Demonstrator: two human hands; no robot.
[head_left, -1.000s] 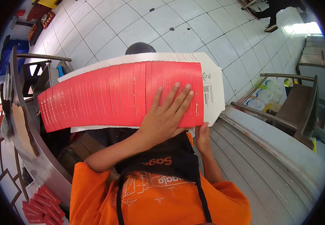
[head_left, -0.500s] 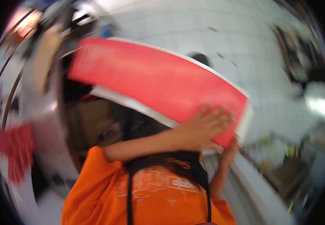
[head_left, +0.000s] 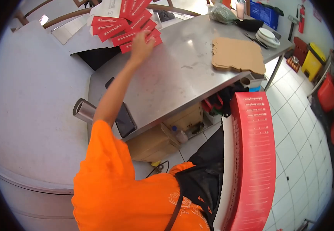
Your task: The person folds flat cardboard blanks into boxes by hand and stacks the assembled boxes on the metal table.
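Observation:
My left hand (head_left: 141, 48) reaches to the fanned pile of red printed cartons (head_left: 109, 30) at the table's far left corner. Its fingers look spread, and the fingertips lie over the nearest cartons; whether they press on them I cannot tell. A long, slightly curved stack of red cartons (head_left: 256, 161) with white lettering runs along my right side, close to the black apron (head_left: 201, 181). My right hand is hidden, so its hold on that stack does not show.
The steel table (head_left: 163, 84) bears a brown cardboard stack (head_left: 238, 54), white dishes (head_left: 267, 36), a plastic bag (head_left: 221, 13) and a phone (head_left: 125, 121). A metal cylinder (head_left: 84, 109) stands by its left edge. Cardboard boxes (head_left: 155, 144) sit underneath. A yellow bin (head_left: 313, 61) stands at right.
My left hand has left the red stack and stretched out to the cartons on the table. The stack has swung from across my front to my right side as the view turned.

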